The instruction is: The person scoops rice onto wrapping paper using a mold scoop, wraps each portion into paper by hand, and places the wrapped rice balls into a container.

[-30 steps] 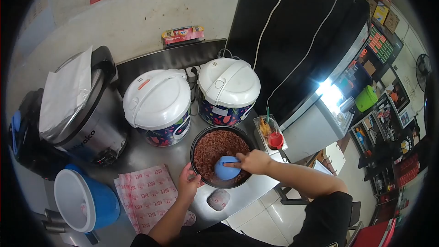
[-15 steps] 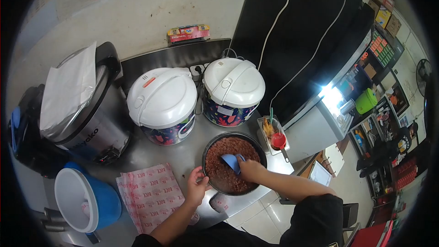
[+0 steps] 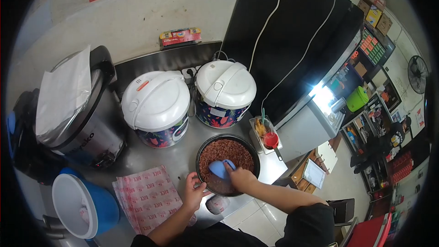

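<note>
My right hand point(image 3: 242, 179) is closed around a blue rice scoop point(image 3: 218, 169), its bowl down in reddish-brown rice point(image 3: 231, 151). The rice fills much of a round black pot point(image 3: 257, 161) standing near the counter's front edge. At the pot's left side is my left hand point(image 3: 194, 194), fingers apart and slightly curled, next to or touching the rim. Below the pot sits a small paper-wrapped bundle point(image 3: 216, 205). Left of my left hand lies a stack of red-printed wrapping papers point(image 3: 147, 196).
Two white-lidded rice cookers point(image 3: 157, 98) stand behind, beside a large steel cooker point(image 3: 93, 132). A blue bucket point(image 3: 107, 210) is at the left front. Right of the pot is a clear tray point(image 3: 256, 132) with a red ladle point(image 3: 271, 141). A black fridge point(image 3: 292, 32) rises behind.
The scoop has shifted left within the pot and its bowl has turned over, with my right hand following. My left hand stays beside the rim. The whole view has shifted slightly.
</note>
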Tool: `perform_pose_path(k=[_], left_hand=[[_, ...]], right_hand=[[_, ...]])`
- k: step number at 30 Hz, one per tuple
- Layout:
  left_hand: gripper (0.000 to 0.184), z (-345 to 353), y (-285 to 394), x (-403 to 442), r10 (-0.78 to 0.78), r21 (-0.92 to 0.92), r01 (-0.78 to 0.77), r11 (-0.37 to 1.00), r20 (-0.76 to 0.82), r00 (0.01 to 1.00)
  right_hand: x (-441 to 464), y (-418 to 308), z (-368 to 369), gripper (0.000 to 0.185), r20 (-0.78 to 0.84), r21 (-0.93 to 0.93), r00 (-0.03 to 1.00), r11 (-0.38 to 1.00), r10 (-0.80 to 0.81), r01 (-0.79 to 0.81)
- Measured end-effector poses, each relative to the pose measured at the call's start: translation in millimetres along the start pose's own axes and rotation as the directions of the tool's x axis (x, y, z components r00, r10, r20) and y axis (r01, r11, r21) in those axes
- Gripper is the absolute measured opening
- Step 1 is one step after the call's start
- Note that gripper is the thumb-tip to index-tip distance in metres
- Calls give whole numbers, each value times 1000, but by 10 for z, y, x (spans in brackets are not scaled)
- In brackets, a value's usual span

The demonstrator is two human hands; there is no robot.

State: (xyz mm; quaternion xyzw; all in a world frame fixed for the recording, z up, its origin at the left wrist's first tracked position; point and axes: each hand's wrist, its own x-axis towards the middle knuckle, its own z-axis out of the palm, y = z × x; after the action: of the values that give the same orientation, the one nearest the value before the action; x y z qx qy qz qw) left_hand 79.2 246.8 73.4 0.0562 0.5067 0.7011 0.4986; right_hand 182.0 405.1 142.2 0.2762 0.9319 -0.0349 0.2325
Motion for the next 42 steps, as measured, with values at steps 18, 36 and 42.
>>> perform_pose_path(k=[18, 36, 42], left_hand=[[47, 371, 194, -90, 167, 80, -166, 983, -3, 986], [44, 121, 305, 138, 110, 70, -105, 992, -75, 991], [46, 60, 272, 128, 33, 70, -24, 997, -141, 989]], right_hand=[[-388, -67, -525, 68, 16, 544, 998, 838, -65, 46], [89, 613, 8, 32, 362, 866, 868, -222, -340, -448], [42, 735, 20, 25, 344, 880, 914, -266, -214, -393]])
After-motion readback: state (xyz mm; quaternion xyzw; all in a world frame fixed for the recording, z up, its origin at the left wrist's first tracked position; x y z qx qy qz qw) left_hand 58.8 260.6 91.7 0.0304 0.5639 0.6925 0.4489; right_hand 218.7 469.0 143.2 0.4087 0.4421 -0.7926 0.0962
